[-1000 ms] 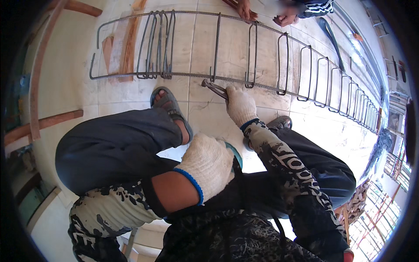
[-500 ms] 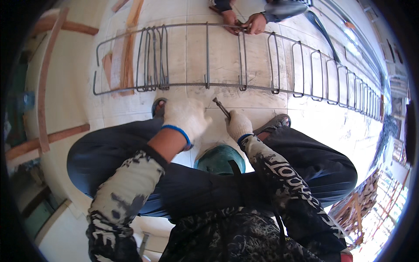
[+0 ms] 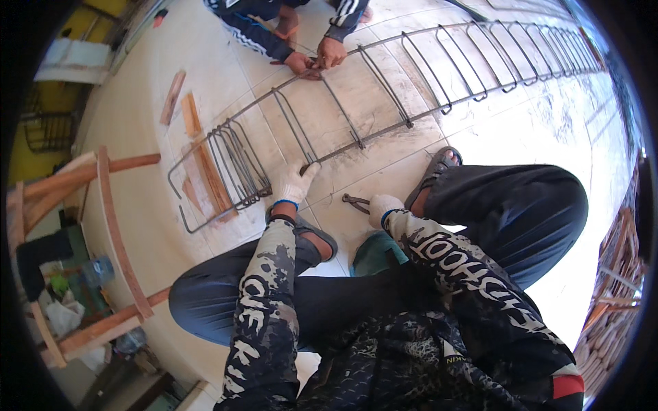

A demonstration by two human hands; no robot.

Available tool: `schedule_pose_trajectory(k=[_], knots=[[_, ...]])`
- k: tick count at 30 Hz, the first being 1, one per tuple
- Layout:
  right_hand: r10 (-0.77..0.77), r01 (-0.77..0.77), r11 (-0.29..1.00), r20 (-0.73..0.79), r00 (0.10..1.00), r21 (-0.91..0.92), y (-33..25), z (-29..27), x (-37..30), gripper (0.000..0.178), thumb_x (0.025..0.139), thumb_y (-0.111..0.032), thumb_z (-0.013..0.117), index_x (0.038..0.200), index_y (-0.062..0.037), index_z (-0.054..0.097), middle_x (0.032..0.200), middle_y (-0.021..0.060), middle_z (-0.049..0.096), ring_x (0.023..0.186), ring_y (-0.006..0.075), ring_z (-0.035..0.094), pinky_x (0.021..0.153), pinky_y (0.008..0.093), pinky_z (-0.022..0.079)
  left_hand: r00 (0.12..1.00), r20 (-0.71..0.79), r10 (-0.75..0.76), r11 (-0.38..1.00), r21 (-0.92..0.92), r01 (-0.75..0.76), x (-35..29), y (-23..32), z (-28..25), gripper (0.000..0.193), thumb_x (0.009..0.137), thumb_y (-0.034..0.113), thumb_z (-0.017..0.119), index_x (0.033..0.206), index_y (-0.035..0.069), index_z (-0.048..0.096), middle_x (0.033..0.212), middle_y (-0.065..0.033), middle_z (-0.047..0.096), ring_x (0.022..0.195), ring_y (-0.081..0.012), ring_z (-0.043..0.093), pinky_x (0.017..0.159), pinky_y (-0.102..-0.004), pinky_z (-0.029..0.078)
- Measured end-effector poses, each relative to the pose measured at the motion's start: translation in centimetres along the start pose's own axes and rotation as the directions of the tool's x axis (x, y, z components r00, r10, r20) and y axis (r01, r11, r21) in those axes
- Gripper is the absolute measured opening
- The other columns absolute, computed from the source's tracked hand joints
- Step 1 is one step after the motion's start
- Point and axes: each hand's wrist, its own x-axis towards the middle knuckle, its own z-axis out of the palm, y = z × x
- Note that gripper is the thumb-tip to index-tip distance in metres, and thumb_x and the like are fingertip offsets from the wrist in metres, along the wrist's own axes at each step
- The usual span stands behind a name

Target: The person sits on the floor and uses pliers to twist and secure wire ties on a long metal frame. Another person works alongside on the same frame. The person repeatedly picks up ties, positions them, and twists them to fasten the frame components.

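The left hand (image 3: 293, 185) grips the near side of the steel rebar cage (image 3: 409, 124); the right hand (image 3: 384, 209) holds pincers (image 3: 349, 199).

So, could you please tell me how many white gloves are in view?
2: one on the left hand, touching the steel frame; the other on the right hand, holding the pincers. I see no others.

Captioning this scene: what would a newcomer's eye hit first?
The long rebar frame, stretching from centre-left to upper right across the tiled floor. Then the gloved left hand at its near side, and the gloved right hand holding pincers. At top centre, a co-worker's hands work its far side.
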Motion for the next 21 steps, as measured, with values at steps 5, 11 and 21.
schedule_pose_trajectory(k=[5, 11, 21], knots=[[-0.12, 0.12, 0.993, 0.02, 0.993, -0.002, -0.2, 0.5, 0.5, 0.031, 0.088, -0.019, 0.075, 0.113, -0.0047, 0.084, 0.113, 0.0242, 0.081, 0.11, 0.0387, 0.079, 0.093, 0.0479, 0.063, 0.993, -0.064, 0.097, 0.977, 0.198, -0.083, 0.3, -0.8, 1.1, 0.062, 0.095, 0.068, 0.069, 0.093, 0.006, 0.077, 0.089, -0.0246, 0.075, 0.089, -0.0462, 0.073, 0.079, -0.0559, 0.055], [-0.135, 0.135, 0.991, -0.007, 0.991, 0.0, -1.1, 1.3, 0.5, 0.032, 0.088, -0.021, 0.076, 0.117, -0.0103, 0.085, 0.114, 0.0188, 0.082, 0.11, 0.0367, 0.079, 0.091, 0.0461, 0.064, 0.968, -0.165, 0.191, 0.942, 0.309, -0.133, 0.6, -2.5, 2.4, 0.067, 0.093, 0.074, 0.067, 0.088, 0.007, 0.071, 0.083, -0.0227, 0.071, 0.083, -0.0475, 0.07, 0.073, -0.0576, 0.052], [-0.047, 0.108, 0.956, -0.223, 0.974, 0.273, -2.8, -4.8, -3.6, 0.033, 0.09, -0.025, 0.072, 0.115, -0.0051, 0.082, 0.106, 0.024, 0.08, 0.106, 0.0415, 0.078, 0.091, 0.0501, 0.062, 0.902, -0.293, 0.317, 0.897, 0.402, -0.185, 0.4, -2.7, 3.8, 0.056, 0.095, 0.062, 0.073, 0.08, 0.007, 0.071, 0.081, -0.0201, 0.072, 0.079, -0.044, 0.071, 0.072, -0.0552, 0.055]])
